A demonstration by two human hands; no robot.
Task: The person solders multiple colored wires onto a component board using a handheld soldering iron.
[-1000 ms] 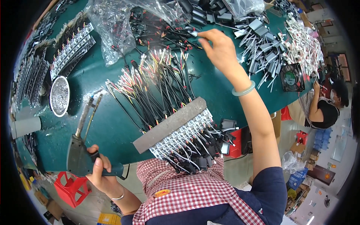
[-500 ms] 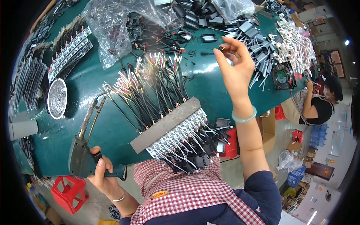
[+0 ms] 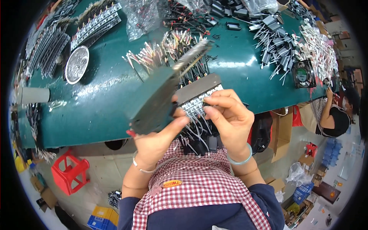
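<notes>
- where's the board strip (image 3: 196,106)?
- along the grey bar (image 3: 199,87), by the surface's (image 3: 92,124) near edge.
- hands?
- left hand (image 3: 155,141) grips the gun-shaped tool (image 3: 150,100); right hand (image 3: 232,123) pinches a dark piece (image 3: 206,103). hold it steady, tool clear.

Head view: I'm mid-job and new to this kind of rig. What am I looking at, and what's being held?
There's no robot: these are a person's bare hands, seen from the left of two head-worn fisheye cameras, so straight edges bend. The left hand grips a dark green gun-shaped tool, blurred here. The right hand pinches a small dark part, mostly hidden, by a row of circuit boards. A grey bar lies along them. Also on the green table are a round dish, a fan and heaped white-wired parts.
</notes>
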